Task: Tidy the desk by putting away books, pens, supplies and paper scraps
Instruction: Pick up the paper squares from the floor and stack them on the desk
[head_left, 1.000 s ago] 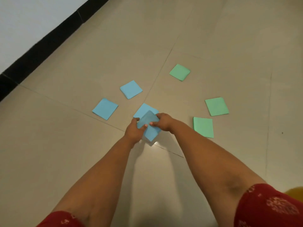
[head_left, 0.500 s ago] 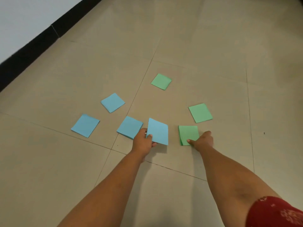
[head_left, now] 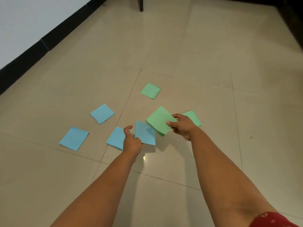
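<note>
Square paper pads lie scattered on a beige tiled floor. My left hand [head_left: 131, 140] grips a blue pad [head_left: 145, 133] lifted off the floor. My right hand [head_left: 182, 126] pinches a green pad [head_left: 159, 120] raised just above and to the right of the blue one. Three blue pads lie on the floor: one [head_left: 116, 138] right under my left hand, one [head_left: 74, 138] at the left, one [head_left: 102, 113] farther back. A green pad [head_left: 193, 117] lies partly hidden behind my right hand, and another green pad [head_left: 150, 90] lies farther away.
A white wall with a black skirting board [head_left: 44, 45] runs along the left. A dark furniture leg [head_left: 141, 4] stands at the top centre, and dark furniture [head_left: 291, 17] fills the top right corner.
My right hand has picked the green pad up off the floor and brought it left toward the blue pad in my left hand. The view has tilted up.
</note>
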